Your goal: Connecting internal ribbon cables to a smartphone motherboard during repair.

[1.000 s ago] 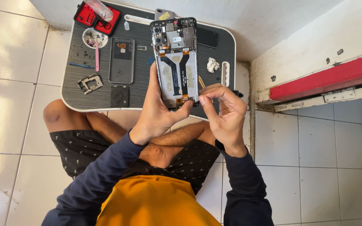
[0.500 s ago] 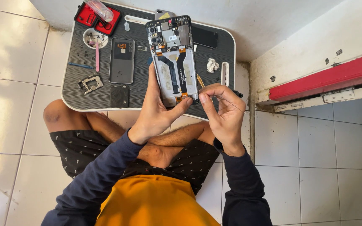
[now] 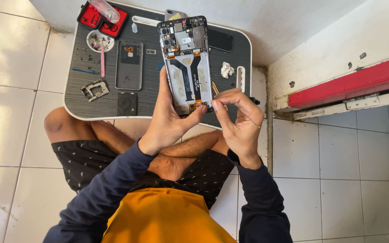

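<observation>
From the head camera I look down at my two hands over a small dark worktop (image 3: 91,101) on a white tile floor.

My left hand (image 3: 169,119) grips an opened phone (image 3: 186,63). The phone has no back, so I can see its insides, with two dark strips running down the middle. My thumb presses on its bottom edge and my fingers wrap around its left side. The phone is held up above the worktop, tilted a little.

My right hand (image 3: 237,119) is just beside the phone's bottom right corner. Its fingers are pinched together on a thin tool (image 3: 215,88) with a yellowish tip. The tip touches the phone's right edge.

On the worktop, left of the phone, lies a phone back cover (image 3: 128,65). Below it sits a small dark square piece (image 3: 127,104). Further left are a small metal frame (image 3: 95,90), a pink stick (image 3: 102,63) and a small white dish (image 3: 100,40) with tiny parts. A red case (image 3: 96,17) sits at the top corner. A crumpled white wad (image 3: 227,69) lies on the right side.

My legs are crossed under the worktop. A red bar (image 3: 352,83) runs along the wall on the right.
</observation>
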